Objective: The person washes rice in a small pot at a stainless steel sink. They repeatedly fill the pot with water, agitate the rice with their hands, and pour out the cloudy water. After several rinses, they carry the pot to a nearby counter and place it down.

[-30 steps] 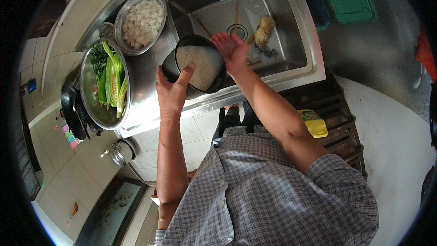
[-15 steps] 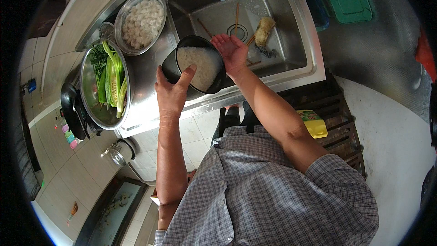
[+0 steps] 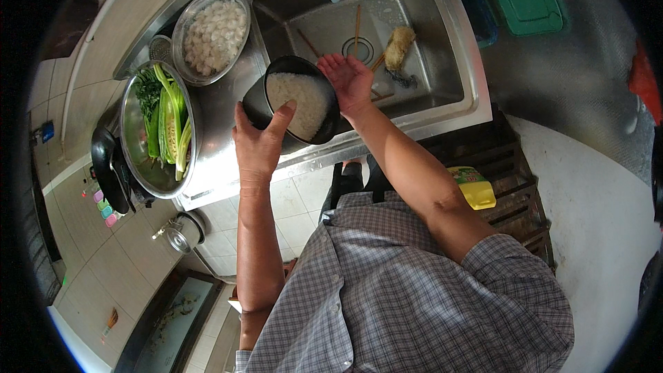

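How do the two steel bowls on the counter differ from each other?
The upper steel bowl holds white chunks; the lower steel bowl holds green leafy vegetables and stalks. The upper one looks smaller and sits beside the sink; the lower looks larger and sits nearer the counter's front edge. Both are round, shiny, and untouched by either hand.

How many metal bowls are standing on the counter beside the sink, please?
2: one with white pieces next to the sink's left rim, one with greens further left. None seems hidden.

Sink basin (image 3: 421,62) lying mostly open right of the black pot (image 3: 297,105); chopsticks (image 3: 357,24) and a scrubber (image 3: 398,47) cluttering its floor. Two steel bowls (image 3: 210,34) (image 3: 157,131) crowding the counter (image 3: 217,166) on the left.
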